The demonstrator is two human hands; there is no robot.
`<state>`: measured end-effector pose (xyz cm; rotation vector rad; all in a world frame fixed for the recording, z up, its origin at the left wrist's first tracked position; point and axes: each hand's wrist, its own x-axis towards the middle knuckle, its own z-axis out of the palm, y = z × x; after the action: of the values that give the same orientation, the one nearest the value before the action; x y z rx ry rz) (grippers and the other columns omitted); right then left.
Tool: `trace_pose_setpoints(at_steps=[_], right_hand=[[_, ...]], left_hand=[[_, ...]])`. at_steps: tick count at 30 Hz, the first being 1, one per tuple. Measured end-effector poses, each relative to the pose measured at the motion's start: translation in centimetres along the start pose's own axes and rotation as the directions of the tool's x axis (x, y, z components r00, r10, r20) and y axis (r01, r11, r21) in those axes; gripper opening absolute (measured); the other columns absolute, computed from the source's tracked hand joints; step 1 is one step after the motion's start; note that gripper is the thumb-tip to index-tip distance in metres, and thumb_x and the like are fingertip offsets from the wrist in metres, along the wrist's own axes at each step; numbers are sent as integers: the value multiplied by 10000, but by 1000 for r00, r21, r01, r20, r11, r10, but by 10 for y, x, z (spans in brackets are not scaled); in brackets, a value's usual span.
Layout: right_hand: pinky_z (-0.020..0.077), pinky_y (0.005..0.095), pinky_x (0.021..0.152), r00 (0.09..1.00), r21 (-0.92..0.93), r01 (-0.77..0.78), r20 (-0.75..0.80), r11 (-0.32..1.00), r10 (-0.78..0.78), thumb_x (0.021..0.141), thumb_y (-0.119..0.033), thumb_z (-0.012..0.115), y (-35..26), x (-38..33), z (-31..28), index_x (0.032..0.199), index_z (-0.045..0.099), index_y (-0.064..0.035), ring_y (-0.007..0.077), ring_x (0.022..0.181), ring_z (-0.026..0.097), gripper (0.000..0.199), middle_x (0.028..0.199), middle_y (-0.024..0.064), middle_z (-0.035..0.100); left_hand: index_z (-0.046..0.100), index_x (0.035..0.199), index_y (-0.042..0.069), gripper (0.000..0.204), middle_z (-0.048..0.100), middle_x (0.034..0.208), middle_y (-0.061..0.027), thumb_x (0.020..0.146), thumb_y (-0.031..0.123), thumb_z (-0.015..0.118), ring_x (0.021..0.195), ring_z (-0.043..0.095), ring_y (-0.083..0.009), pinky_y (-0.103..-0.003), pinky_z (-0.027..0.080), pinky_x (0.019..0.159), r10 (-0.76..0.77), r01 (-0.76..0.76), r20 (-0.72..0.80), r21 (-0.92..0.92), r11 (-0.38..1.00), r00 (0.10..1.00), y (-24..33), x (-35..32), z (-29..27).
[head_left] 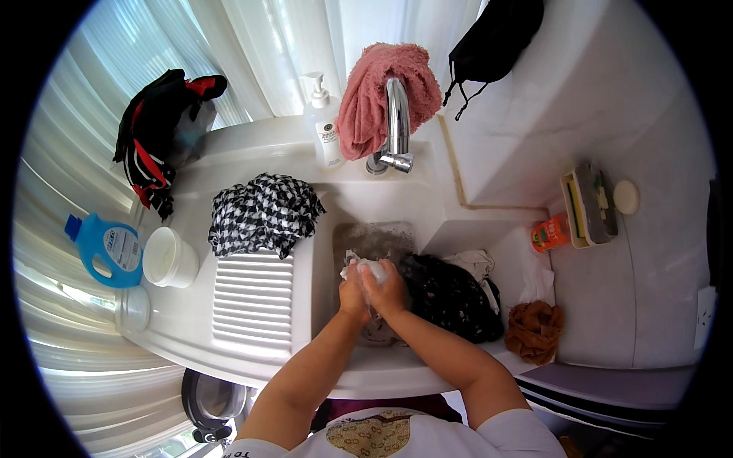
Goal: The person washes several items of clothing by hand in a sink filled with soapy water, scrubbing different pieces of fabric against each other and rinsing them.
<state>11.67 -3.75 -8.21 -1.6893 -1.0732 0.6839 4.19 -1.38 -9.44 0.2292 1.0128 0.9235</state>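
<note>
Hands are working together over the sink basin (374, 237): the left hand (353, 294) and the right hand (388, 288) are both closing around a small white cloth (366, 267), pressing it between them just above the water.

Splashing looks like the likeliest trouble, since the rubbing is happening high over the basin. The dark garment (450, 298) at three o'clock of the hands is lying half over the rim and could slide out.

Counting around: one checked cloth (263, 214) is resting at ten o'clock, atop the ribbed washboard (253, 301). One chrome tap (397, 122) is standing at twelve o'clock, wearing one pink towel (378, 95). One pump bottle (324, 126) is sitting beside it. One blue detergent bottle (107, 248) and one white cup (169, 258) are waiting at nine o'clock. One brown rag (534, 328) is lying at three o'clock.
</note>
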Motion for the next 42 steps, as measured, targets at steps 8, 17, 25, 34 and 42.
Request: trace_pose_setpoints(at_steps=[8,17,25,34,42], right_hand=[[454,421,682,974,-51,-109,194,993,117,827,-425,550,28,17,-6,857,618,-29,383,790,599,403,805,210,622],[472,436,753,899,-661,244,428,709,90,810,-278,620,79,6,-24,1001,586,-63,355,881,563,289,1003,172,510],[489,427,812,938,-803,63,251,593,240,719,-86,640,81,16,-16,1079,594,-146,353,1029,527,367,1093,157,500],[464,431,822,941,-670,285,331,685,-67,663,-98,704,75,10,-21,1169,459,-96,399,986,535,562,1119,184,486],[436,272,630,679,56,-39,734,998,-15,565,-28,610,22,14,-20,817,643,6,112,665,548,257,698,82,613]], left_hand=[[603,895,-45,450,623,821,-159,856,399,541,784,611,-280,-382,482,734,215,-99,-169,519,849,962,-10,27,-17],[195,1415,127,779,321,1340,-332,788,353,599,1264,320,-444,-407,313,1020,427,-114,29,978,174,904,-14,32,-34],[185,1429,213,741,253,1392,-263,784,189,549,1271,322,-378,-430,316,1015,99,168,-248,853,495,964,-24,47,-54],[200,1422,205,685,276,1422,-121,841,276,557,1266,336,-304,-457,367,953,-177,328,-427,311,892,887,-19,39,-45],[428,1255,49,571,529,1161,-151,829,404,565,1045,537,-318,-434,437,904,-424,413,0,-229,882,906,-3,39,-43]])
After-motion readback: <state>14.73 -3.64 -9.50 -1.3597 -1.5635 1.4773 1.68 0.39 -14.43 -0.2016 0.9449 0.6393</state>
